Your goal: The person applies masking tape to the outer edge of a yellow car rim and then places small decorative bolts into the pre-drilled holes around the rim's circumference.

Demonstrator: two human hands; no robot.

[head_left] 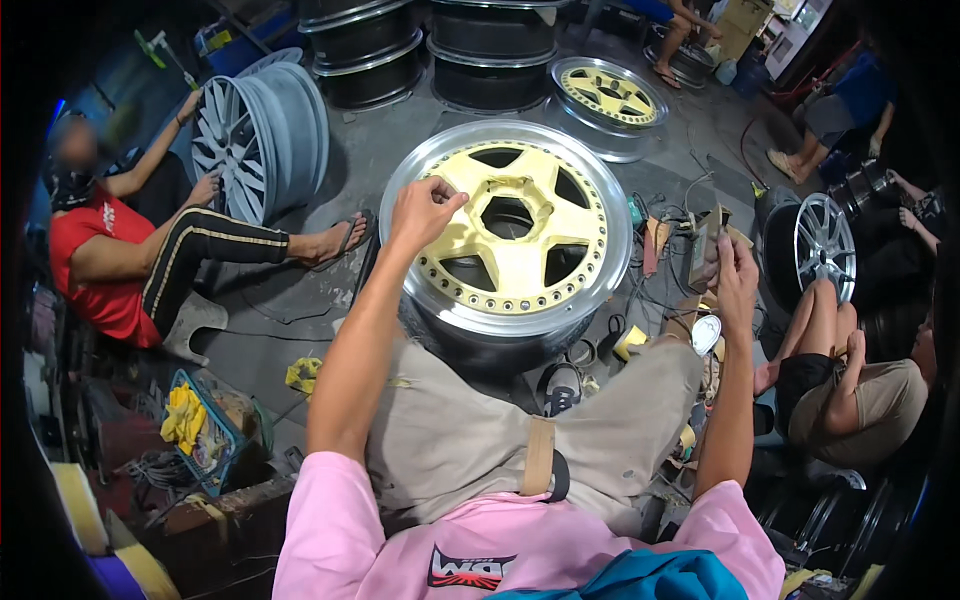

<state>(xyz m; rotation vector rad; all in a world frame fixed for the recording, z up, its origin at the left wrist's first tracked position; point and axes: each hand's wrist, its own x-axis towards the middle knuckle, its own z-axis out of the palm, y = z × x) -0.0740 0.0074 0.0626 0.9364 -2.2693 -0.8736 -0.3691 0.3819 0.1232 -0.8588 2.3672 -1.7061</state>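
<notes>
In front of me lies a wheel rim (pixel 505 218) with a pale yellow five-spoke face, a bright metal lip and a ring of small bolts. My left hand (pixel 428 212) is over the upper left of its face, thumb and fingers pinched together near the hub. Whatever lies between those fingertips is too small to name. Right of the wheel, my right hand (pixel 737 275) is raised with bent fingers closed. A flat grey-brown piece (pixel 704 252) shows at its fingertips; its kind is not clear.
At left, a person in red (pixel 105 250) sits holding a grey wheel (pixel 255 135). Another yellow-faced wheel (pixel 610 95) lies behind mine, near stacked rims (pixel 490 50). People work at right beside a silver wheel (pixel 828 245). A blue basket (pixel 215 470) stands lower left; cables and tape clutter the floor.
</notes>
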